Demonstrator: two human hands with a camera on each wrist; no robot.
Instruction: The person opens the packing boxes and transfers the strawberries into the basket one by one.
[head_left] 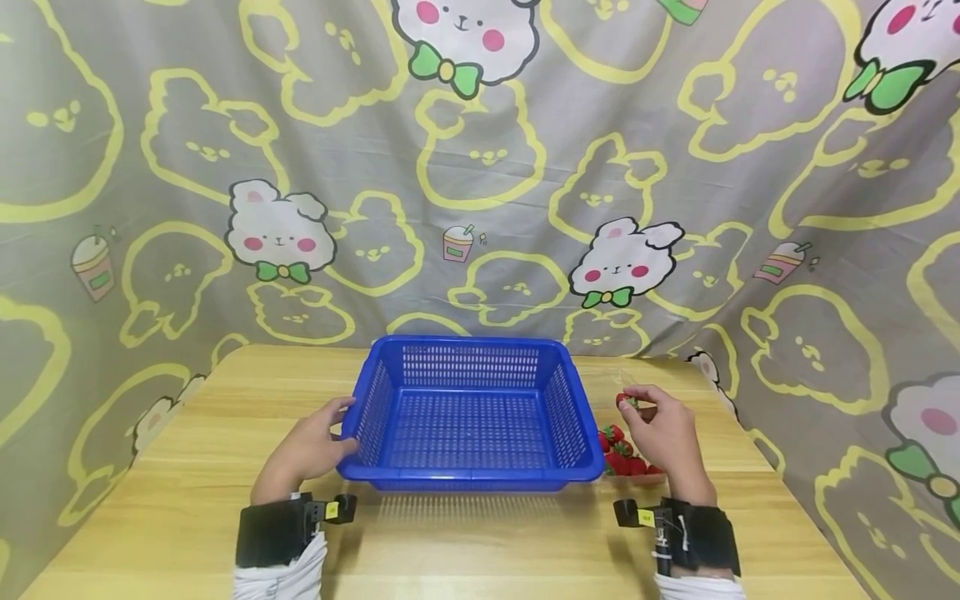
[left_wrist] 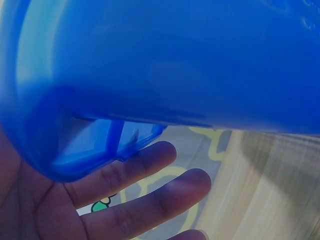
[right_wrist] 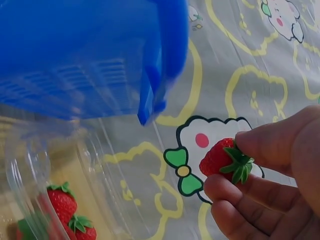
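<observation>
A blue plastic basket [head_left: 468, 473] with slotted walls occupies the middle of the table, and nothing lies inside it. My left hand [head_left: 311, 446] is at its left rim, thumb and fingers spread; the left wrist view shows straight fingers [left_wrist: 150, 205] just below the blue rim, with the thumb hidden. To the right of the basket, my right hand [head_left: 663, 433] pinches a strawberry [right_wrist: 220, 159] between thumb and fingertips, its green leaves toward the palm. Below that hand, more strawberries [head_left: 618, 462] sit in a clear plastic box [right_wrist: 92, 165], partly covered by the basket's edge.
The wooden table [head_left: 480, 550] reaches back to a grey curtain [head_left: 360, 167] printed with yellow outlines and white rabbits, which also hangs at both sides. The basket's right wall stands close beside the clear box.
</observation>
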